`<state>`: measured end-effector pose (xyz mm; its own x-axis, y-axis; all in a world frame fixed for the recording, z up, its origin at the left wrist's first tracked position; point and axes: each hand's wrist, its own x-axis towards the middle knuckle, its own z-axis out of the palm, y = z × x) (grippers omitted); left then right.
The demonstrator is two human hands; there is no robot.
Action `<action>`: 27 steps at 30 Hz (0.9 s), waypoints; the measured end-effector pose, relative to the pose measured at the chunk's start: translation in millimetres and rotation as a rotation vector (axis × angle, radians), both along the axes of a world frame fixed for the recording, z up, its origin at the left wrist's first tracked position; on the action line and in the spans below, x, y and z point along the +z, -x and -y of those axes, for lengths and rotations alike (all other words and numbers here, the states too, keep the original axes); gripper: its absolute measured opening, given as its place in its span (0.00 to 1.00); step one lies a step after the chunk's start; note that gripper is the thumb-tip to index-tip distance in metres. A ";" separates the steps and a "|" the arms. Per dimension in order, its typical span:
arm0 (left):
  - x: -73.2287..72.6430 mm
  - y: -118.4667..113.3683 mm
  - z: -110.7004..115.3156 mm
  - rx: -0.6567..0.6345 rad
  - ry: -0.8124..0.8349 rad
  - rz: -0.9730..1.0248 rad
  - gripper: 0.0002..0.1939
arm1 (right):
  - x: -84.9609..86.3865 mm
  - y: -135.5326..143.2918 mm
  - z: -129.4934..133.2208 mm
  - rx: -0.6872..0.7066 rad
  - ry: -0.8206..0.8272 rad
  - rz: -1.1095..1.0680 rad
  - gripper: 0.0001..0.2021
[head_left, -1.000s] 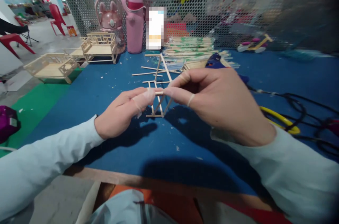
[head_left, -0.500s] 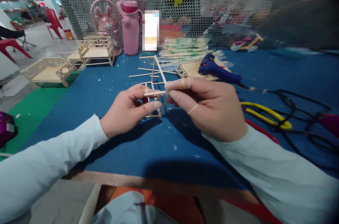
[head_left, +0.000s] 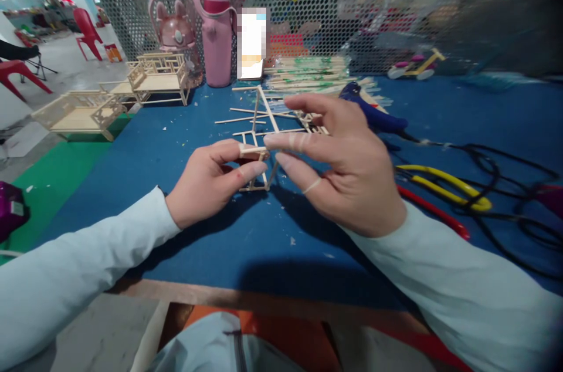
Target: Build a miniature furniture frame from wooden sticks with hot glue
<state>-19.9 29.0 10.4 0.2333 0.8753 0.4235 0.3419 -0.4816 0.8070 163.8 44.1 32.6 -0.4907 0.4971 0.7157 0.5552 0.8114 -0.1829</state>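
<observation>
A small frame of thin wooden sticks (head_left: 269, 112) stands on the blue tabletop in front of me. My left hand (head_left: 213, 181) pinches it between thumb and fingers, around a short stick on its near side. My right hand (head_left: 347, 163) is at the frame's right side, with thumb and fingers spread apart. The index fingertip is at the upper near corner; whether it touches cannot be made out. Tape-like bands wrap some of the right fingers. Behind the frame lie loose sticks (head_left: 240, 121).
A blue glue gun (head_left: 385, 118) lies right of centre, its black cord running right past a tool with yellow (head_left: 440, 184) and red handles. Bundled sticks (head_left: 308, 70), a pink bottle (head_left: 219, 43) and a lit phone (head_left: 250, 46) stand behind. Miniature wooden furniture (head_left: 160, 80) is at left.
My right hand has loosened its pinch on the frame's corner and its fingers have spread. My left hand keeps its hold. The view has shifted slightly.
</observation>
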 end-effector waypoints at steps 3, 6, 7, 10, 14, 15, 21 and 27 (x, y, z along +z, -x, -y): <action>-0.9 -0.7 0.7 0.029 -0.017 -0.009 0.06 | -0.8 0.0 -1.3 -0.015 -0.033 0.041 0.10; -2.1 -1.1 1.1 0.049 -0.040 -0.002 0.05 | -2.9 -1.3 -4.7 -0.009 -0.100 0.036 0.09; -2.6 -1.1 1.2 0.053 -0.045 0.001 0.05 | -3.4 -1.8 -5.7 -0.008 -0.121 0.040 0.09; -3.7 -1.2 1.5 0.059 -0.049 0.009 0.04 | -4.1 -2.5 -7.2 -0.009 -0.157 0.048 0.08; -3.9 -1.3 1.9 0.077 -0.046 0.005 0.05 | -4.3 -1.4 -6.7 -0.031 -0.155 0.044 0.09; -3.8 -1.3 2.0 0.079 -0.045 0.003 0.05 | -4.4 -0.9 -6.4 -0.040 -0.150 0.041 0.09; -2.6 -1.4 2.5 0.084 -0.039 0.002 0.05 | -4.4 0.2 -4.7 -0.056 -0.128 0.043 0.09; -2.9 -1.0 2.4 0.082 -0.040 0.010 0.05 | -3.5 -0.2 -4.4 -0.054 -0.134 0.059 0.09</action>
<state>-18.9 26.6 7.4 0.1575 0.8737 0.4602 0.3733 -0.4841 0.7914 164.0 48.6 29.1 -0.5090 0.4261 0.7480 0.6051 0.7951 -0.0411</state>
